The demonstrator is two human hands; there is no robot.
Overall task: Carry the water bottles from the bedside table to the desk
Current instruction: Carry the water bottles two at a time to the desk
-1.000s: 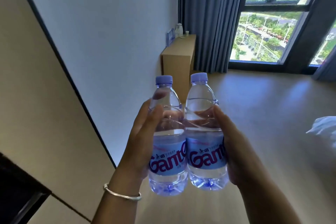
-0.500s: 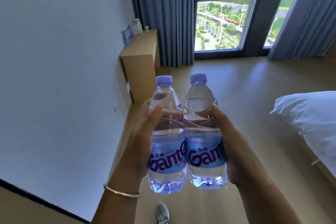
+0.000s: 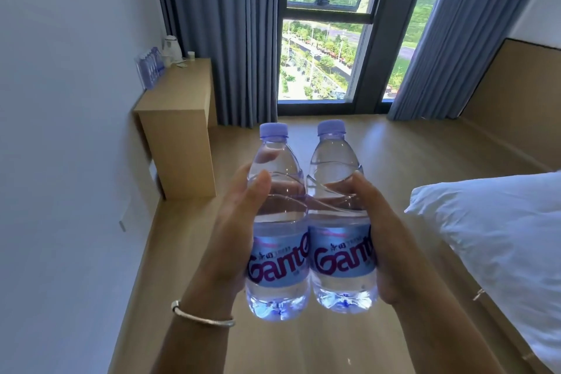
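While both water bottles are riding in the person's hands, the carry is sitting at its middle stage: the pickup is evidently done, and the walk to the worktop (image 3: 182, 91) and the set-down are judged to be what is remaining. The left bottle (image 3: 277, 222) and the right bottle (image 3: 340, 215) are standing upright and touching side by side, near the camera and well apart from the wooden worktop, which is lying far and to the left against the wall, beside the curtain (image 3: 230, 33). A kettle (image 3: 171, 45) and a row of other bottles (image 3: 148, 68) are already occupying the far end of that worktop. The left hand (image 3: 236, 231), wearing a bracelet (image 3: 202, 317) at the wrist, is cupping the outer left side of the left bottle, its thumb lying across the front and its fingers (image 3: 268, 155) clamped round the back, seen through the clear plastic. The right hand (image 3: 382, 231) is mirroring this on the right bottle, thumb forward; its fingers are only dimly showing behind the water but appear closed on the bottle. Both forearms are reaching forward and converging. A white pillow on the bed (image 3: 491, 240) is lying to the right, over bare wooden floor (image 3: 394, 155).
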